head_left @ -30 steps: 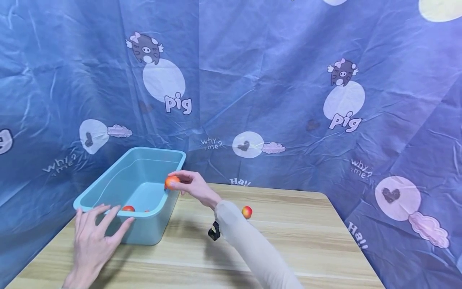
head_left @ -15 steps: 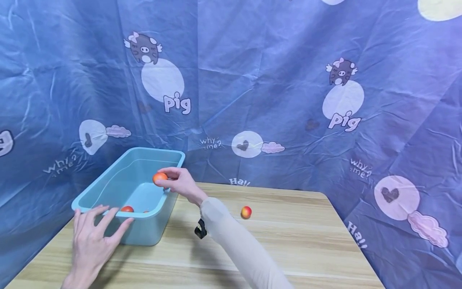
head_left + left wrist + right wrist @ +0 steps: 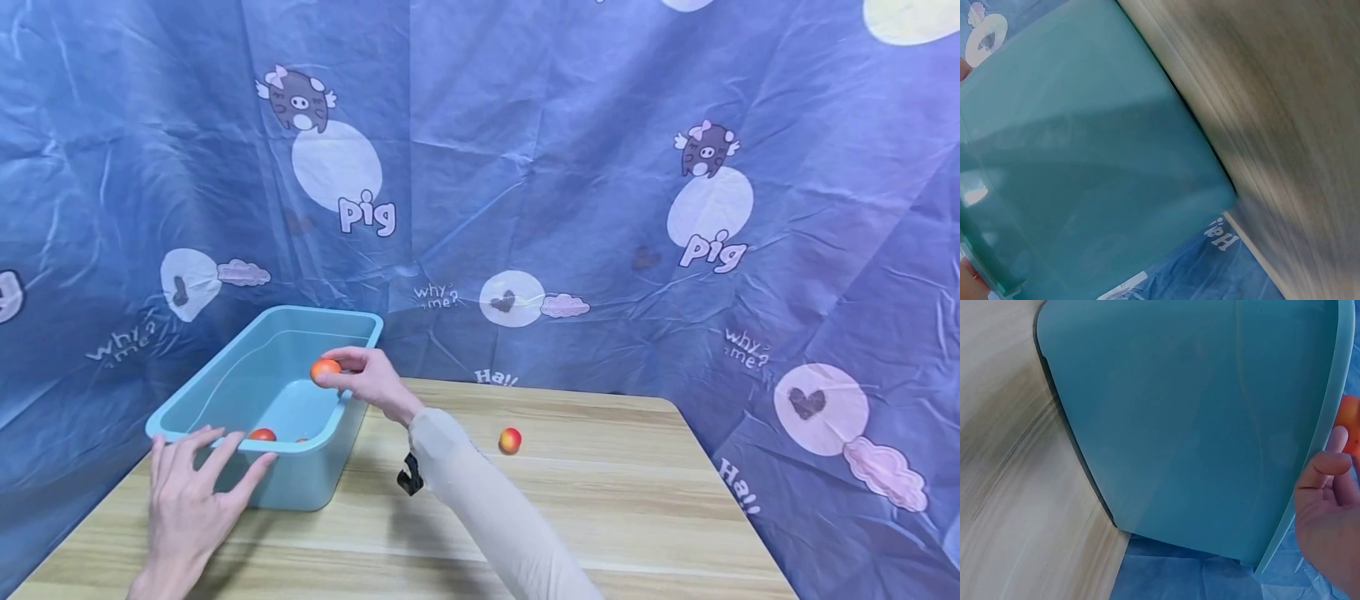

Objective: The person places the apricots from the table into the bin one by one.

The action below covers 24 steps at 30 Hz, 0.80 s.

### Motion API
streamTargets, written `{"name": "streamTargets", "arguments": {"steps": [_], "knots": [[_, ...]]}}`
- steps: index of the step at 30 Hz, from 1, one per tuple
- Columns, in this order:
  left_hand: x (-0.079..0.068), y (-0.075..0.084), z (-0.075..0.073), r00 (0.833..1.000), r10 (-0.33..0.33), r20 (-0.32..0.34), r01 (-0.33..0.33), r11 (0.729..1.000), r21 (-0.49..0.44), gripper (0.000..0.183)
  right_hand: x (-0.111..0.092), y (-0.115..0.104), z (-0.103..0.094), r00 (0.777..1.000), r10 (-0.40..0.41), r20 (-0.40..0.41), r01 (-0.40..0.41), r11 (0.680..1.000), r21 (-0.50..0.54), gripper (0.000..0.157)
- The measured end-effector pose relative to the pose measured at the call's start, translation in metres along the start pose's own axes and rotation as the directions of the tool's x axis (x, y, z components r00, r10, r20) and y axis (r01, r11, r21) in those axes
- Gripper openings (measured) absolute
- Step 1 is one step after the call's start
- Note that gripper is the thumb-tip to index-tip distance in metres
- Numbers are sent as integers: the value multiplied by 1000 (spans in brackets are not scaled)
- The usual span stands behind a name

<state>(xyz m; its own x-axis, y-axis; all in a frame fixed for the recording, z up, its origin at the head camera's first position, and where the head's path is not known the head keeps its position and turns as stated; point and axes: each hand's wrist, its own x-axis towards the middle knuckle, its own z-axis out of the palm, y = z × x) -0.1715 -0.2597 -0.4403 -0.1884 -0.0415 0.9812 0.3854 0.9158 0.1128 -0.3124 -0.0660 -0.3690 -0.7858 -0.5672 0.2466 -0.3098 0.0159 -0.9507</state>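
Note:
My right hand (image 3: 378,385) pinches a round orange-red fruit (image 3: 325,372) between thumb and fingertips, over the right rim of a light-blue plastic bin (image 3: 330,433). Part of this fruit (image 3: 1349,419) also shows beyond the bin's rim in the right wrist view, beside the curled fingers. With spread fingers, my left hand (image 3: 191,504) rests on the near rim, its thumb apart at the front. Inside the bin lies another red-orange fruit (image 3: 262,435), partly hidden by the near rim. A sliver of one more orange thing (image 3: 302,440) shows beside it.
A red-and-yellow round fruit (image 3: 510,440) lies on the wooden table (image 3: 622,492), right of the bin. Blue cloth (image 3: 450,167) printed with pigs hangs behind and at both sides. A black strap-like thing (image 3: 410,475) is at the right wrist.
My right hand has moved left with the fruit, from beside the right rim to above the bin's inside. The left hand stays on the near rim.

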Motion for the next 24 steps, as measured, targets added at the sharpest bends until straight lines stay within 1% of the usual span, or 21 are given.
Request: {"name": "streamTargets", "arguments": {"steps": [4,9,11,17,24], "knots": [[-1,-1,0,1000,-2,2,2,1000,2,60,0,0,3,999,-28,32,28,1000,-3,32],[-3,-2,0,1000,-3,3,3,1000,-2,60,-10,-16,6,999,-37,5,37,999,-17,31],[-3,-2,0,1000,-7,9,7,1000,0,60,-11,-17,7,1000,-29,-2,29,999,-14,32],[-4,-2,1,1000,-11,5,11,1000,-3,60,-2,0,7,1000,-16,-10,16,1000,15,30],[-3,-1,2,1000,-5,-16,5,1000,-4,60,-1,3,5,999,-40,23,39,999,23,27]]}}
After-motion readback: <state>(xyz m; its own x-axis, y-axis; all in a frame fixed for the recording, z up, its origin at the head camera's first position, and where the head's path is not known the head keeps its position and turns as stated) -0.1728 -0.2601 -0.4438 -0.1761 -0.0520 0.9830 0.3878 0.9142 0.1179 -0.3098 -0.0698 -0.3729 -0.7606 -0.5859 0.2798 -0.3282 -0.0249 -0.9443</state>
